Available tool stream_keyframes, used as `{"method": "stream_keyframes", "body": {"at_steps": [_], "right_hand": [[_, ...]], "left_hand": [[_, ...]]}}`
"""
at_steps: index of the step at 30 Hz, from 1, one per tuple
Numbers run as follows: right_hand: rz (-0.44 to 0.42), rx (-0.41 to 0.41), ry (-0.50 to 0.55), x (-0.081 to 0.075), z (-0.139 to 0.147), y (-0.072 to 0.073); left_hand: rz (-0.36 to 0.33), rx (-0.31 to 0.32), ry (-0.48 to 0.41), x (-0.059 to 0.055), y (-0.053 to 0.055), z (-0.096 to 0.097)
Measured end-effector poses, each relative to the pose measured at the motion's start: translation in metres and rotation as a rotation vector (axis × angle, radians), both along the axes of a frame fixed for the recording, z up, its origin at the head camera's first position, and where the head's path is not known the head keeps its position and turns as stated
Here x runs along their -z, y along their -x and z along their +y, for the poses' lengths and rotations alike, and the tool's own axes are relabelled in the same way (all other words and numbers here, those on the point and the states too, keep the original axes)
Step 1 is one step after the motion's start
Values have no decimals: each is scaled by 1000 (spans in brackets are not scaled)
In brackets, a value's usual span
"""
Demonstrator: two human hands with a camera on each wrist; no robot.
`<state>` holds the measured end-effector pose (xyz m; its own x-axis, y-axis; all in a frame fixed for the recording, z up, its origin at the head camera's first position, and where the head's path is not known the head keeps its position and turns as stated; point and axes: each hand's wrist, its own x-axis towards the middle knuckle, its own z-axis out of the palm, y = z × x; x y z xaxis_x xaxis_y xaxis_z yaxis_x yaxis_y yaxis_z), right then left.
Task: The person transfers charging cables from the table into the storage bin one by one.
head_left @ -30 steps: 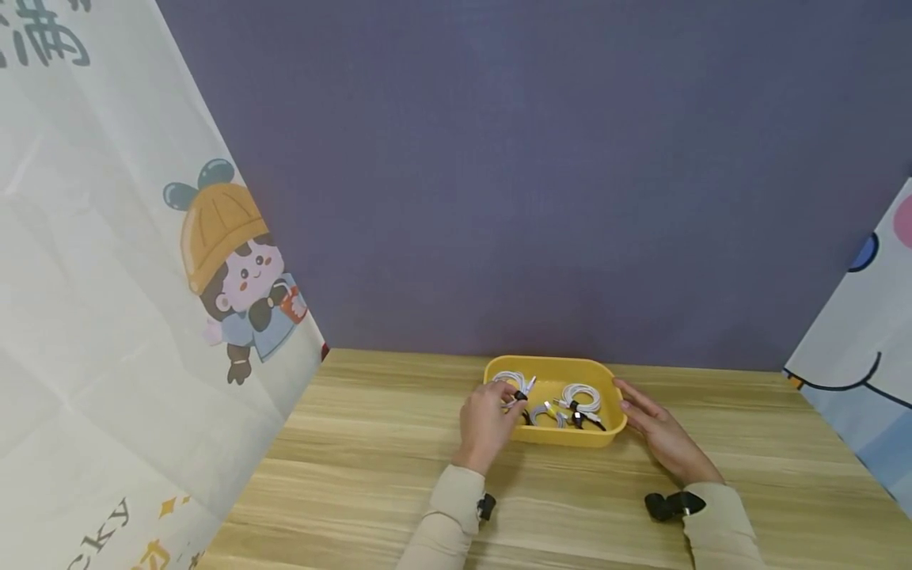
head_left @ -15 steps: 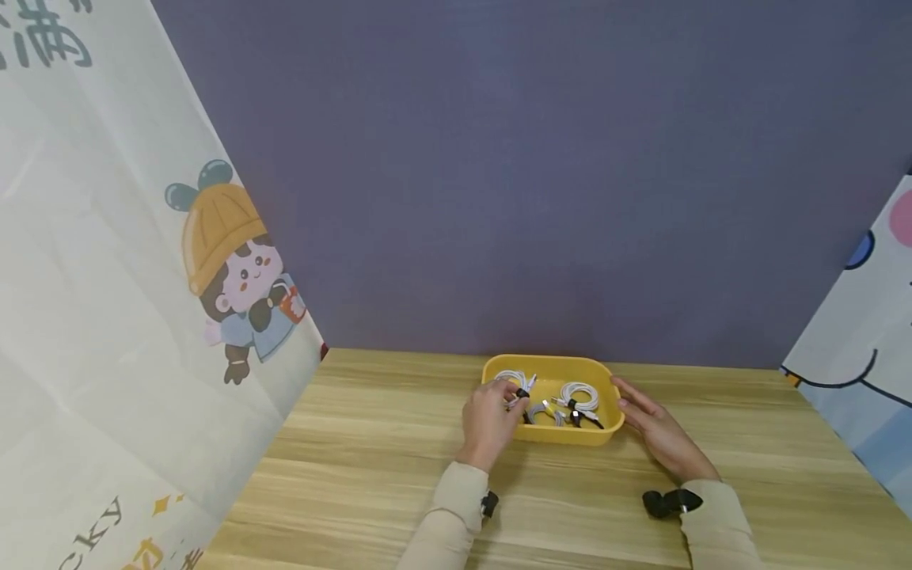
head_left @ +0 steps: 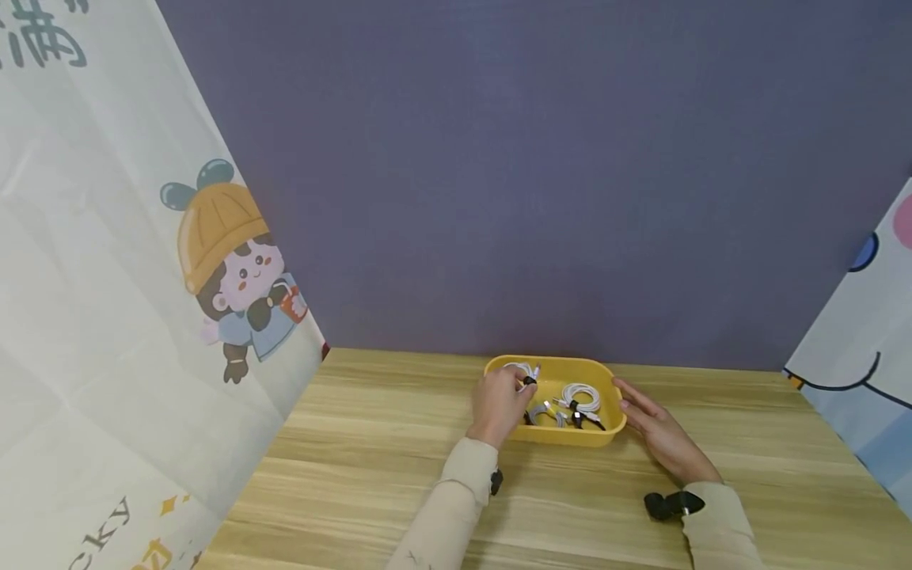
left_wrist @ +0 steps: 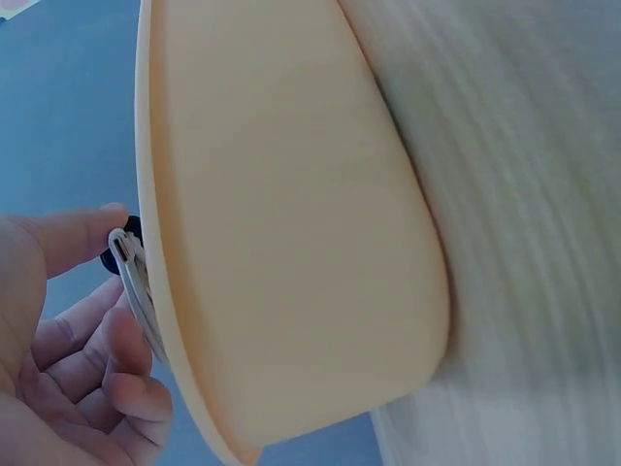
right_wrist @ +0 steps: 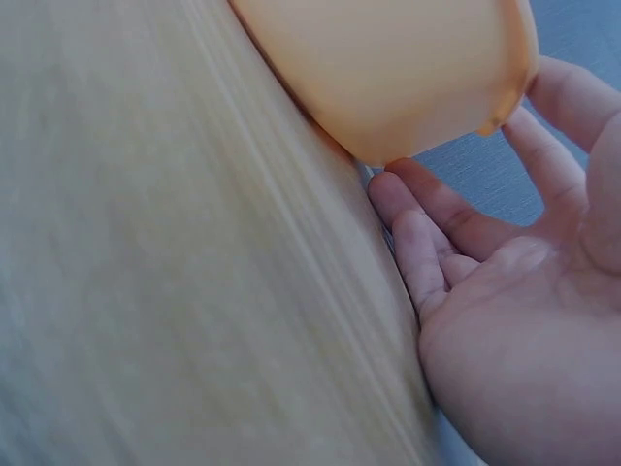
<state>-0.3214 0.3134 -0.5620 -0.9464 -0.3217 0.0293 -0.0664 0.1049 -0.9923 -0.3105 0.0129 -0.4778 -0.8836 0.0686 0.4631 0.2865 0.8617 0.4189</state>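
My left hand [head_left: 497, 408] pinches a coiled white cable [head_left: 527, 369] by its black tie, over the left end of a yellow plastic tray [head_left: 570, 435]. The left wrist view shows thumb and fingers around the cable's plug end [left_wrist: 122, 248], right at the tray's rim; the rest of the coil drops behind that wall. My right hand [head_left: 663, 439] rests against the tray's right end. Its fingers are extended and touch the corner of the wall in the right wrist view, low by the tabletop. Inside the tray lie another white coiled cable [head_left: 595, 397] and a grey cable [head_left: 539, 412].
A short black cable [head_left: 593, 423] lies at the tray's front right. The tray stands on a wood-grain table [head_left: 356, 459], near the dark blue-grey backboard [head_left: 541, 198]. Printed white sheets flank the table, one on the left [head_left: 107, 317] and one on the right [head_left: 869, 332].
My left hand has shifted forward and a little right, bringing the white cable toward the tray's back left. The right hand and the tray have stayed put.
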Motion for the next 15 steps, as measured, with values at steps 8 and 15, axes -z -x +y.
{"method": "stream_keyframes", "body": {"at_steps": [8, 15], "right_hand": [[6, 20, 21, 1, -9, -23], [8, 59, 38, 2, -18, -43]], "left_hand": [[-89, 25, 34, -4, -4, -1], [-123, 44, 31, -2, -9, -7]]}}
